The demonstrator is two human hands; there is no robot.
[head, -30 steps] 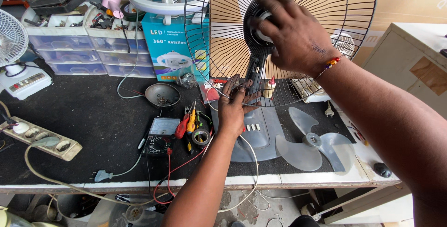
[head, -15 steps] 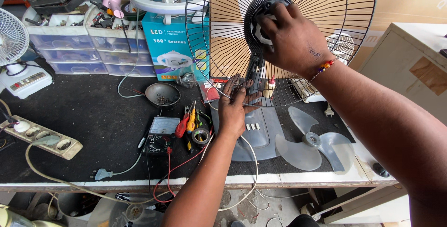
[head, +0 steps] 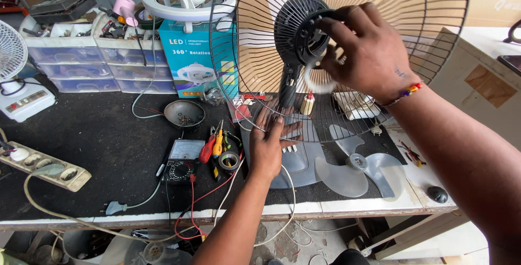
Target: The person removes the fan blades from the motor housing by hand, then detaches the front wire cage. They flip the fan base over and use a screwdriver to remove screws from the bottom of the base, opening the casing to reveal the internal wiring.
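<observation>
While a white power strip (head: 46, 168) lies at the far left edge of the black bench mat (head: 97, 134), a small white fan (head: 13, 75) stands behind it beside stacked clear drawer boxes (head: 81, 64). Nearer the middle sit a dark metal bowl (head: 184, 114) of small parts, a grey multimeter (head: 182, 159) with red leads, a few screwdrivers (head: 214, 145) and a roll of tape (head: 229, 160), with a teal carton (head: 198, 64) upright behind them. Just right of the tape, the left hand (head: 268, 145) rests flat, fingers spread, on the grey fan base (head: 304, 156), pressing it down rather than gripping anything. From that base a dark neck rises to the black motor housing (head: 297, 31), set in the centre of the round wire fan guard (head: 353, 53), which stands upright above the bench. The right hand (head: 369, 53) is curled on the front of the housing, fingertips closed on a white ring (head: 317, 83) there, so the two hands are well apart, one low, one high. Below and to the right, a translucent grey fan blade (head: 358, 170) lies loose on the bench, apart from both hands.
</observation>
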